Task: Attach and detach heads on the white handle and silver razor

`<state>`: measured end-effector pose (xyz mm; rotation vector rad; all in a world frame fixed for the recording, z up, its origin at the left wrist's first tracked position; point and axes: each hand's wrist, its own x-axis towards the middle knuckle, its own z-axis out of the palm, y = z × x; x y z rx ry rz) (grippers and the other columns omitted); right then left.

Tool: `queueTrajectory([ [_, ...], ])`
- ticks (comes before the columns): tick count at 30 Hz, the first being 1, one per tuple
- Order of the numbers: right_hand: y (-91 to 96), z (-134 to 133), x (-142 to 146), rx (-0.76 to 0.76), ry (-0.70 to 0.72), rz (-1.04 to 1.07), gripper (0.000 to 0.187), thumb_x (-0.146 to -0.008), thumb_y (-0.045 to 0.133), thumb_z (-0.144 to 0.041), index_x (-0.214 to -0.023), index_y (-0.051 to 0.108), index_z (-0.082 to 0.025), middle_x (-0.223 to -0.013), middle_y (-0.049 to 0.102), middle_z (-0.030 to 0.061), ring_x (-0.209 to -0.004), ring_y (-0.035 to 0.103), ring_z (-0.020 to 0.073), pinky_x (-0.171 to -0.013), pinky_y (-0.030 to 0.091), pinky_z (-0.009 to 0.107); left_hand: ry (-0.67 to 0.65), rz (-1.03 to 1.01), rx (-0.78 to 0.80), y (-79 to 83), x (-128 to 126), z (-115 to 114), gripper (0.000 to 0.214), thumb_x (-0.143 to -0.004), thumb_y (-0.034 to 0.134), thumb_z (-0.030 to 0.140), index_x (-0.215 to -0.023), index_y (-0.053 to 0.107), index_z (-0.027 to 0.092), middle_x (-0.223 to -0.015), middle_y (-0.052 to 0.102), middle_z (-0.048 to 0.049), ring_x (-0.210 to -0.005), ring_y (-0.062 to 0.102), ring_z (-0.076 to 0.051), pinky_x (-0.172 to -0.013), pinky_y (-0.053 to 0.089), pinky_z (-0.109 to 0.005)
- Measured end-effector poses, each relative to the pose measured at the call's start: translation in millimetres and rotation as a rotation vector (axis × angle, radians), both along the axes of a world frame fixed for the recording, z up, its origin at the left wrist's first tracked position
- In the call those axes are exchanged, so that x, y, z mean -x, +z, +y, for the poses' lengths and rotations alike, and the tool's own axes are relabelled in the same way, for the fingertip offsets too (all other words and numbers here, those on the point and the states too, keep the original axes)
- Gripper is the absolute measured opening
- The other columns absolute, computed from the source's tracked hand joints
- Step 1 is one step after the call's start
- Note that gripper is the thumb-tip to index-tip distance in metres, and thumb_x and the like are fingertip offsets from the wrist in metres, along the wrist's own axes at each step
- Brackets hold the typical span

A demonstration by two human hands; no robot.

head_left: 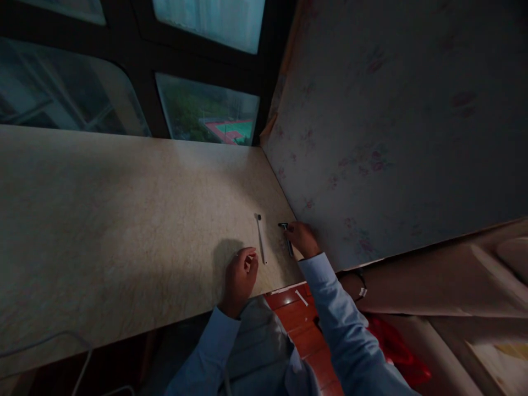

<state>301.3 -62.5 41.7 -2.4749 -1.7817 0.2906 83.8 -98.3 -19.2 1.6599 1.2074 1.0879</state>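
A black-headed safety razor with a dark handle is pinched in the fingers of my right hand, near the table's right edge by the wall. Its handle slants down along the table, partly hidden by the hand. To the left of the razor lies a toothbrush with a pale handle and dark bristles, head pointing away from me. My left hand is beside the toothbrush's lower end, fingers loosely curled with a gap to the thumb. Nothing shows in it, and it appears apart from the toothbrush.
The beige table runs left, below a dark-framed window. A flower-patterned wall panel borders its right side. A white cable crosses the near left corner. Red-brown flooring and a brown sofa-like surface show at lower right.
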Motion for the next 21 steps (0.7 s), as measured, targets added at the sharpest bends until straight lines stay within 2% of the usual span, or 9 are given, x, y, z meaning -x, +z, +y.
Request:
queueTrajectory([
  [5, 7.9, -5.1, -12.4, 0.014, 0.037, -0.079, 0.032, -0.097, 0.041, -0.02, -0.102, 0.072, -0.012, -0.102, 0.073, 0.0146, -0.095, 0.067, 0.0204, -0.076, 0.042, 0.025, -0.013, -0.005, 0.011, 1.7, 1.2, -0.5, 0.022, -0.088, 0.054, 0.031, -0.099, 0.066, 0.018, -0.082, 0.071, -0.0051, -0.066, 0.061, -0.014, -0.062, 0.049, -0.026],
  [9, 10.9, -7.4, -22.6, 0.075, 0.112, -0.128, 0.028, -0.094, 0.046, -0.016, -0.11, 0.069, -0.012, -0.111, 0.069, 0.0159, -0.102, 0.063, 0.0218, -0.082, 0.041, 0.026, -0.027, -0.001, 0.028, 2.8, 1.0, -0.5, 0.022, -0.088, 0.053, 0.033, -0.098, 0.067, 0.018, -0.082, 0.071, -0.0056, -0.068, 0.062, -0.015, -0.064, 0.049, -0.027],
  [14, 10.7, -8.1, -25.1, 0.207, 0.226, -0.16, 0.028, -0.096, 0.043, -0.015, -0.106, 0.069, -0.013, -0.109, 0.067, 0.0151, -0.092, 0.064, 0.0195, -0.077, 0.042, 0.024, -0.036, 0.0, 0.02, 6.0, 1.9, -0.9, 0.021, -0.088, 0.053, 0.031, -0.098, 0.067, 0.018, -0.084, 0.071, -0.0056, -0.071, 0.064, -0.016, -0.066, 0.05, -0.027],
  [21, 16.4, -7.0, -26.9, 0.264, 0.268, -0.184, 0.027, -0.089, 0.05, -0.005, -0.108, 0.068, -0.011, -0.11, 0.068, 0.0148, -0.098, 0.064, 0.0196, -0.08, 0.042, 0.023, -0.045, 0.014, 0.008, 8.6, 3.4, -2.5, 0.021, -0.088, 0.052, 0.029, -0.098, 0.067, 0.019, -0.087, 0.072, -0.0055, -0.076, 0.066, -0.016, -0.068, 0.051, -0.027],
])
